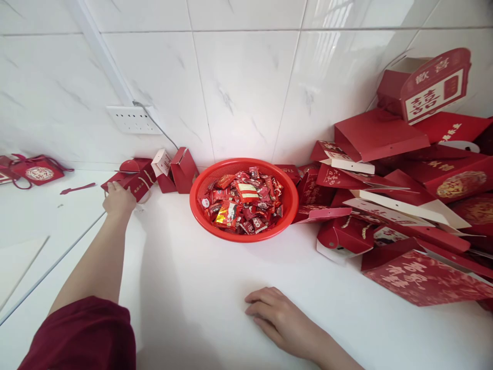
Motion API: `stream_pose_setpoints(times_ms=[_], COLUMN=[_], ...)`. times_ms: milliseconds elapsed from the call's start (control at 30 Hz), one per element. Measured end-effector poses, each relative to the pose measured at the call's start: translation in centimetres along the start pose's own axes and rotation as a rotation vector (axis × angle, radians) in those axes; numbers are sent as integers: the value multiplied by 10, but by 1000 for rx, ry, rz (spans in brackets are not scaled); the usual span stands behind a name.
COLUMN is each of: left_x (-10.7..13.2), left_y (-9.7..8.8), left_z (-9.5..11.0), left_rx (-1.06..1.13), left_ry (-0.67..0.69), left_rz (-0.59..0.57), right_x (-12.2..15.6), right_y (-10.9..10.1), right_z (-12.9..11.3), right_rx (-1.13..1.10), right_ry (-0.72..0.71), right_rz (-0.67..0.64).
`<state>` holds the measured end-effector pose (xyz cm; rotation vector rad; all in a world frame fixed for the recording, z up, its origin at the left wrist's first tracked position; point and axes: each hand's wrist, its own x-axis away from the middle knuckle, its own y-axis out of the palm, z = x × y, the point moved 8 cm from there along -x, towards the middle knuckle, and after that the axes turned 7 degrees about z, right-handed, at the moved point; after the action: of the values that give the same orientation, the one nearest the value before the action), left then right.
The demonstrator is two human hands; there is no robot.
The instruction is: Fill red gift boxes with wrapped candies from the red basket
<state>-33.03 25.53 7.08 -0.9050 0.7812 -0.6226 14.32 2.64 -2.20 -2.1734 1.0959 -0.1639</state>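
Red box (135, 181) against left hand (118, 200)

I cannot tell whether my left hand (117, 199) grips the small red box (134, 180) or only touches it, since its fingertips are hidden against the box. The pile of red boxes (404, 216) runs off the right edge and the red pouch (36, 172) off the left. Print on the sweets (242, 203) in the basket (231, 165) is too small to read, and the lower ones lie buried.
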Motion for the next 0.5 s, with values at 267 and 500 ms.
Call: stream_pose_setpoints(times_ms=[267, 500], left_x=[8, 131], left_y=[-1, -38], left_z=[2, 113], left_rx=[100, 303], left_ry=[10, 625], left_rz=[-3, 410], right_x=[-2, 1], right_y=[2, -19], right_z=[0, -9], right_rx=[26, 241], right_ry=[-37, -85], right_rz=[15, 64])
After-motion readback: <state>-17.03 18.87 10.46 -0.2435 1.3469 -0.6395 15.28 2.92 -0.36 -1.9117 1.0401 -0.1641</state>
